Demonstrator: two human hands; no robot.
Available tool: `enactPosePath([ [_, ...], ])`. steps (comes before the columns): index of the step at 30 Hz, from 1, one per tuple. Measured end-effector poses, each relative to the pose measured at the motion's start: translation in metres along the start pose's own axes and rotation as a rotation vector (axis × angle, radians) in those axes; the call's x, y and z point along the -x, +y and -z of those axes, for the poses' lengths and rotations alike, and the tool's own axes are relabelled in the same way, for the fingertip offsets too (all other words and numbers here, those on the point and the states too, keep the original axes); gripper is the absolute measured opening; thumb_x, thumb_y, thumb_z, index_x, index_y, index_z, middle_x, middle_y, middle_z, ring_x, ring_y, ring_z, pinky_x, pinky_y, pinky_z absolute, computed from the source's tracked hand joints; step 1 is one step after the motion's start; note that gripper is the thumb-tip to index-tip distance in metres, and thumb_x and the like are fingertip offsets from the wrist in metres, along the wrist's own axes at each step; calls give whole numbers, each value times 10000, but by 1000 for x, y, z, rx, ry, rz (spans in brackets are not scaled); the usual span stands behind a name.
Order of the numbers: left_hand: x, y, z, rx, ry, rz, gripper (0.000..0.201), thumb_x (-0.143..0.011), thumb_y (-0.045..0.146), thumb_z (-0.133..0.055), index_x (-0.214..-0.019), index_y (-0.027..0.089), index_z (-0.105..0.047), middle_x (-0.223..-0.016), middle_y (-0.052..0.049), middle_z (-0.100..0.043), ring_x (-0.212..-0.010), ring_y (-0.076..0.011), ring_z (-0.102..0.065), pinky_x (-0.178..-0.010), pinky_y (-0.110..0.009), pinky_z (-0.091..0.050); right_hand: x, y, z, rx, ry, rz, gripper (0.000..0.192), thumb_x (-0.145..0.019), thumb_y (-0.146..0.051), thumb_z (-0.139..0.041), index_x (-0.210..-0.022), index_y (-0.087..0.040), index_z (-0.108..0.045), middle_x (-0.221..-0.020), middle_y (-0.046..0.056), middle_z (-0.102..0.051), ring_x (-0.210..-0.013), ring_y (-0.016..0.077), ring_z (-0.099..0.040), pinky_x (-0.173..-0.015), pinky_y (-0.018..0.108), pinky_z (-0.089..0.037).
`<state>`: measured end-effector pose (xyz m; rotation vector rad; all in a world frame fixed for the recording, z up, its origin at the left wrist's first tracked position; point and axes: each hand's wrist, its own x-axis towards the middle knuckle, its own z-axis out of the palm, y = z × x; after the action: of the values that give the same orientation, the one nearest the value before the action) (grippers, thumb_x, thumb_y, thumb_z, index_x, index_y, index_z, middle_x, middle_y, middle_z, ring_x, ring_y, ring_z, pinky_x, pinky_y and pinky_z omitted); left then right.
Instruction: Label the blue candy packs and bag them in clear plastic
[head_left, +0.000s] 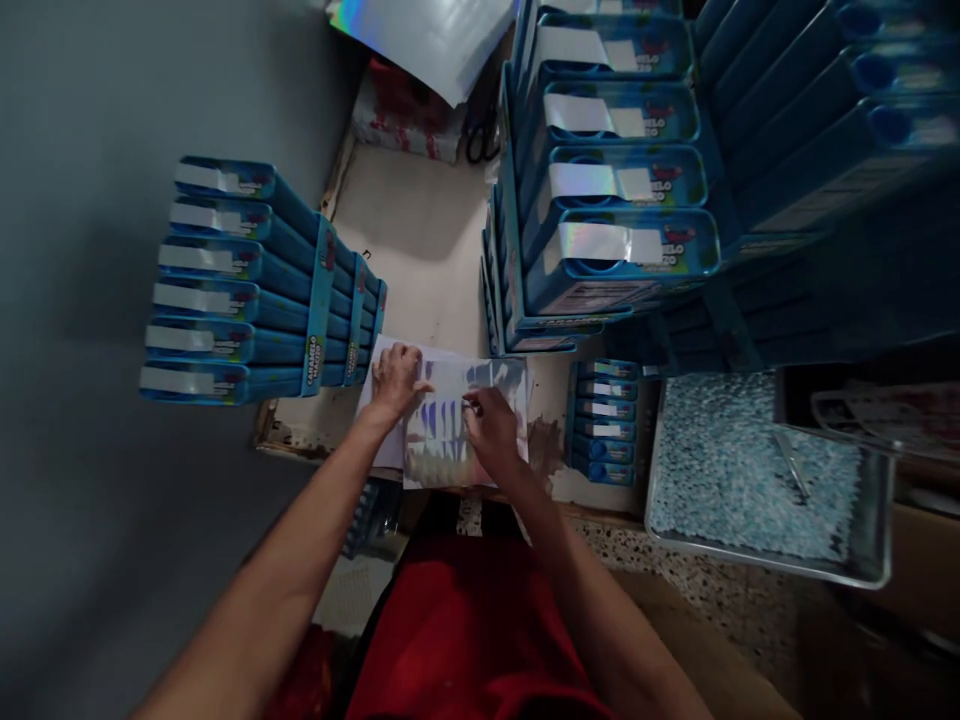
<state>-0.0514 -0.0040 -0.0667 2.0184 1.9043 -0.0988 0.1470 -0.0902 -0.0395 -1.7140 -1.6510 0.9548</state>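
1. Under the fingertips lies a holographic sticker sheet point(457, 430), flat on the work board point(420, 240); it looks thin, light, glossy and easily creased (best taken by an edge or a corner, I judge).
2. The right hand point(491, 430) pinches thumb against forefinger on a small strip at the sheet's middle, the other fingers curled loosely.
3. The left hand point(394, 380) presses down on the sheet's far left corner with its fingers spread flat, gripping nothing.
4. Beyond the left hand's knuckles stands a stack of blue boxes point(247, 285); past the right hand rises a taller stack of boxes point(615, 190).
5. Farther out to the right sits a metal tray point(870, 570) of pale blue granules.
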Motion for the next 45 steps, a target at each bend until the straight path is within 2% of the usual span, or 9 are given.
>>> enactPosePath([
  [5,-7,-6,-1,83,-16,-17,412,-787,369,-817,-1136,213,-662,-1191,-168,-657,-1212,-388,-528,-993,-468,-385,-28,17,-34,75,-78,-42,347,-829,-126,-617,-1172,-168,-648,-1167,108,-666,-1084,247,-622,-966,376,-503],
  [10,-6,-8,3,503,-13,96,160,-804,232,-709,-951,189,-756,-1065,-128,-741,-1023,-289,-649,-901,-365,-444,-40,30,-41,120,-59,-137,394,-792,-145,-690,-1185,-145,-656,-1138,129,-667,-1093,278,-611,-965,404,-503],
  [15,-7,-13,7,673,-60,150,262,-830,354,-658,-938,170,-809,-897,-89,-797,-843,-241,-699,-765,-306,-485,-46,3,-33,142,-22,-28,387,-919,-145,-588,-1303,-145,-636,-1261,140,-660,-1199,257,-576,-1075,365,-439],
  [20,-4,-11,6,812,-79,177,317,-791,396,-658,-920,157,-823,-920,-89,-814,-867,-223,-716,-778,-279,-510,-50,-26,-49,315,-99,118,416,-1001,-223,-534,-1409,-168,-590,-1400,155,-622,-1241,329,-513,-1049,453,-420],
  [26,3,-8,2,869,-35,299,376,-785,423,-645,-905,113,-820,-871,-98,-807,-774,-214,-698,-666,-260,-487,-25,-25,-64,395,-150,163,509,-1043,-214,-431,-1548,-154,-448,-1582,175,-476,-1401,367,-416,-1105,522,-347],
  [31,7,-8,10,840,5,311,316,-788,375,-652,-884,129,-827,-838,-85,-803,-772,-221,-693,-668,-269,-467,0,-23,-45,362,-158,159,358,-1004,-254,-545,-1343,-204,-649,-1296,131,-689,-1209,333,-534,-1038,469,-378],
  [34,11,-4,16,831,8,269,313,-806,387,-651,-907,151,-831,-874,-87,-808,-803,-232,-701,-685,-278,-473,-4,-28,-34,332,-91,80,351,-1022,-330,-551,-1336,-207,-648,-1119,116,-721,-1050,303,-578,-928,419,-407],
  [39,19,6,24,803,45,167,313,-851,393,-625,-963,186,-832,-953,-81,-814,-871,-226,-716,-751,-277,-501,-34,-35,-30,397,-100,144,439,-1050,-300,-495,-1481,-241,-554,-1120,128,-694,-1042,312,-548,-886,426,-380],
  [45,19,12,26,745,101,298,347,-841,403,-632,-948,138,-829,-896,-95,-807,-829,-231,-704,-680,-272,-472,-25,-37,-27,454,-185,216,434,-1035,-213,-475,-1455,-209,-585,-1059,125,-700,-1008,299,-547,-889,436,-361],
])
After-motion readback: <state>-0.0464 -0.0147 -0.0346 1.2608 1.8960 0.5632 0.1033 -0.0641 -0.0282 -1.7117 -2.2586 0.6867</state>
